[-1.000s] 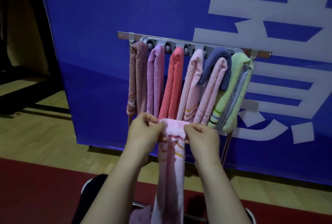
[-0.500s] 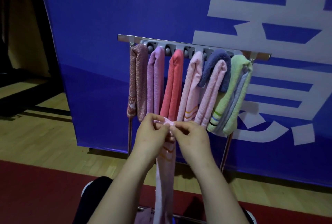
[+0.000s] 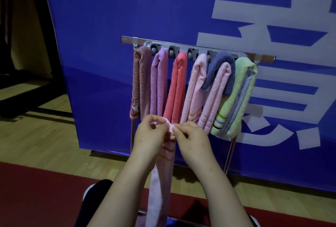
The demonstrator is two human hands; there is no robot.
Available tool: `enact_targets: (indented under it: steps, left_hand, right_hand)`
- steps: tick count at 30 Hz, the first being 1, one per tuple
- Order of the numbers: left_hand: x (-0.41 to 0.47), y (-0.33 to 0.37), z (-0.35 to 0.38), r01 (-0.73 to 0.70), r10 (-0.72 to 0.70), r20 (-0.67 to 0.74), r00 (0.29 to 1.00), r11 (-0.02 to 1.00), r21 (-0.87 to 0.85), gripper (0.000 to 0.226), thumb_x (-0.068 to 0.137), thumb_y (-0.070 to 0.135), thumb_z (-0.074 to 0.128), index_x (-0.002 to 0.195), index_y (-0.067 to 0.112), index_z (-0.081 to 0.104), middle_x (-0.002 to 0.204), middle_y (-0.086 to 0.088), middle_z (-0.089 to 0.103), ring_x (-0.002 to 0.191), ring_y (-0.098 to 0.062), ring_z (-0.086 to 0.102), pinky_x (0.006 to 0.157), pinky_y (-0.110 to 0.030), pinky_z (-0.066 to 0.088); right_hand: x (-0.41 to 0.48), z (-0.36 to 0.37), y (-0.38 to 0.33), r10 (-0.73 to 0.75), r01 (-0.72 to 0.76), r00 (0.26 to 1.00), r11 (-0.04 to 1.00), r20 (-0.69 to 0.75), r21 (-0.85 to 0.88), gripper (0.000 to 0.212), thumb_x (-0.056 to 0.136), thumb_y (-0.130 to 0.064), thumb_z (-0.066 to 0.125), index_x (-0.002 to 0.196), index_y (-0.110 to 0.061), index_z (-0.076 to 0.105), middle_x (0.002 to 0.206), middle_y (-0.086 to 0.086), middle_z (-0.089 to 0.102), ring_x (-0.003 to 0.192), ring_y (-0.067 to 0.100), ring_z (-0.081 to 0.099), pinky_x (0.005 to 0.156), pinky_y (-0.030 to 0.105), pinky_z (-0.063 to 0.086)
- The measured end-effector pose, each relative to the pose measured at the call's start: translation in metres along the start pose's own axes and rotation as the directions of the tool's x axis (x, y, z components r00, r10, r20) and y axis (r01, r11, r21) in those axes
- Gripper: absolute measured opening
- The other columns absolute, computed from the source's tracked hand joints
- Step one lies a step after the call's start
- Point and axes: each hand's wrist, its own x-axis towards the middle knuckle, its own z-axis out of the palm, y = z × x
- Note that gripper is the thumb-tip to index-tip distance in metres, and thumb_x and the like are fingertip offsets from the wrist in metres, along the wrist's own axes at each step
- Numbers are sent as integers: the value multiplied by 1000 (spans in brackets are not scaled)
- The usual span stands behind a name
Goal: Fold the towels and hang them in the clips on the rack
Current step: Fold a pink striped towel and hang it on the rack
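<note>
A pale pink towel (image 3: 160, 177) with orange stripes hangs in a narrow folded strip from both my hands. My left hand (image 3: 150, 134) and my right hand (image 3: 192, 138) pinch its top fold together, fingertips touching, just below the hanging towels. Behind them stands the rack (image 3: 198, 48), a metal bar with a grey clip strip. Several folded towels hang from it: a mottled rose towel (image 3: 141, 83), a lilac towel (image 3: 160, 83), a coral towel (image 3: 177, 85), a pink striped towel (image 3: 195, 88), a navy towel (image 3: 221, 63) over a pink one, and a green towel (image 3: 236, 97).
A large blue banner (image 3: 145, 17) with white characters stands right behind the rack. The rack's thin metal legs (image 3: 230, 154) reach down to a wooden floor (image 3: 36, 135). A red mat (image 3: 36, 190) lies nearest me, with a dark shoe (image 3: 94, 195) on it.
My hands came together, closing the towel's top edge from a spread width into a narrow fold. The towel now hangs as a thinner strip.
</note>
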Motion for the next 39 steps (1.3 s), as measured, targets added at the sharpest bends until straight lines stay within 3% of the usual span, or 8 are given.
enact_targets:
  steps: [10,13,16,21,25,30,34,39]
  left_hand:
    - [-3,7,-1,1,10,81,997,990,-141,14,93,-5,53,101,4,60,70,-8,75,66,-19,75,58,-28,60]
    - [3,2,-7,-179,175,44,984,977,114,12,94,5,58,99,15,63,74,-2,72,72,-19,71,61,-30,58]
    - [16,-7,-19,-355,349,98,932,823,443,24,91,25,69,113,32,62,101,6,59,92,-11,59,76,-18,49]
    - [26,-15,-37,-320,223,280,934,870,375,56,83,28,78,133,35,54,119,6,64,111,-4,61,96,-29,52]
    - [29,-20,-37,-266,167,299,939,906,329,54,79,19,83,128,27,60,100,-4,75,93,-12,72,87,-34,59]
    - [26,-26,-33,-348,230,298,927,824,447,12,83,9,77,90,17,74,81,1,75,81,-15,70,69,-21,54]
    - [26,-8,-28,-575,499,290,817,659,486,13,88,9,68,94,19,72,88,9,70,85,-3,62,75,-18,47]
    - [26,1,-25,-578,511,275,814,674,460,15,92,8,63,98,21,67,87,9,68,81,0,60,68,-8,42]
  right_hand:
    - [-2,-2,3,-10,9,998,1000,-68,-13,19,93,-16,65,109,-13,76,100,0,64,88,-4,57,75,1,38]
    - [-2,-8,5,-11,12,997,1000,-79,8,17,92,-12,65,106,-12,75,100,0,65,88,-13,56,75,-1,37]
    - [-1,-15,7,-23,26,995,999,-96,26,16,88,-11,70,102,-19,75,95,-4,64,91,-11,57,76,0,38]
    - [0,-21,10,35,-29,998,994,-54,102,18,88,-12,71,101,-24,74,97,-6,70,91,-2,63,75,2,42]
    - [-1,-24,11,65,-59,997,989,-39,138,19,87,-11,72,98,-26,72,94,-7,71,87,2,64,74,5,45]
    - [-3,-26,19,82,-86,996,992,45,95,24,84,-7,74,85,-31,69,80,-2,69,71,6,58,66,7,44]
    - [1,-35,5,-4,10,998,994,-57,104,34,85,-9,73,82,-40,62,85,-8,67,74,-4,58,68,3,42]
    - [6,-38,-6,-32,37,998,993,-47,111,21,89,-15,70,94,-35,65,93,-7,68,84,0,60,71,4,43]
